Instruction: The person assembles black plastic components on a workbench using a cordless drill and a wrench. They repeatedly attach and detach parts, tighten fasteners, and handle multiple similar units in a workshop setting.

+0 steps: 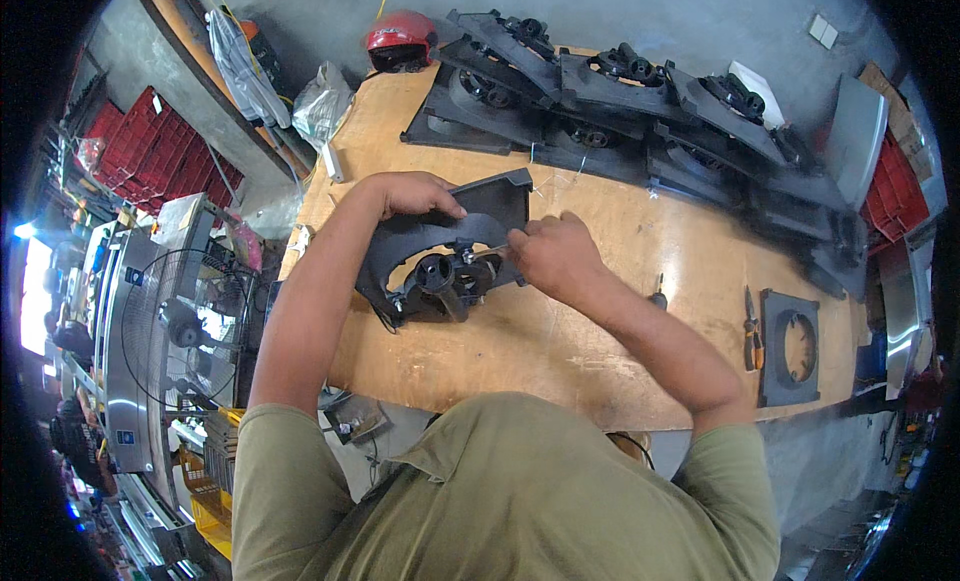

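Note:
A black fan shroud point(399, 243) stands tilted on the wooden table in front of me. Across its round opening sits a black motor-like part point(436, 273) with a short cylinder. My left hand point(418, 195) is closed over the shroud's upper edge, thumb on the near face. At the opening's right side, my right hand point(556, 253) is closed round a thin metal tool point(492, 251). The tool points left toward the motor mount; its handle is hidden in my fist, so I cannot tell its exact kind.
Several similar black shrouds point(600, 101) are piled along the table's point(620, 381) far side. Pliers with orange handles point(753, 331) and a flat black frame point(790, 347) lie at the right. A red helmet point(401, 41) sits at the far left corner; a fan point(182, 323) stands left.

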Action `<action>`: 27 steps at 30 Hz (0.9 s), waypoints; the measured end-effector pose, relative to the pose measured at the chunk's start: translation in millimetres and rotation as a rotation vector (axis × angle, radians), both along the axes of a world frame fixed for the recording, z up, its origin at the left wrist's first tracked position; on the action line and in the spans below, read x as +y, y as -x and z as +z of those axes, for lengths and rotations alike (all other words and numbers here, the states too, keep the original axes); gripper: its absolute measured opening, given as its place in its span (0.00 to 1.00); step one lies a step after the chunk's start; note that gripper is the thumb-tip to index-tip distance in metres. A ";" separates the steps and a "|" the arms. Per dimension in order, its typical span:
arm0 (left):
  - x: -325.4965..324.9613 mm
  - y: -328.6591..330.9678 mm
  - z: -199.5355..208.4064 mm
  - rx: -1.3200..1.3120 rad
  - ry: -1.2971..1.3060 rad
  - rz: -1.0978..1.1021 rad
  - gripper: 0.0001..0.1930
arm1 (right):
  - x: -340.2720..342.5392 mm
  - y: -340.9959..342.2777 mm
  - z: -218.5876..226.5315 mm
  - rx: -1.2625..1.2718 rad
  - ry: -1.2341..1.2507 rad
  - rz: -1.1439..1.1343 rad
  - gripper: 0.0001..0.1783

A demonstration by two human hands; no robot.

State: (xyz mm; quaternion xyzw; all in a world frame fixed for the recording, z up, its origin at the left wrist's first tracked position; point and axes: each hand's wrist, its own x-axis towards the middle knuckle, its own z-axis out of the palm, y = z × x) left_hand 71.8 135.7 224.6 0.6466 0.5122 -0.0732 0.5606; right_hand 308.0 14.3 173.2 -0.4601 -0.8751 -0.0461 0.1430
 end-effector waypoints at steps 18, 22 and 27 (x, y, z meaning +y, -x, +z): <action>-12.5 -3.4 9.5 -0.065 -0.007 -0.075 0.23 | 21.8 19.2 51.6 -0.214 0.007 0.242 0.07; -13.0 -1.1 5.2 -0.105 -0.038 -0.101 0.24 | 17.7 1.4 7.1 -0.010 -0.031 0.142 0.10; -0.6 2.6 -0.2 -0.101 -0.007 -0.089 0.24 | 20.3 8.2 -43.3 0.297 -0.113 0.014 0.15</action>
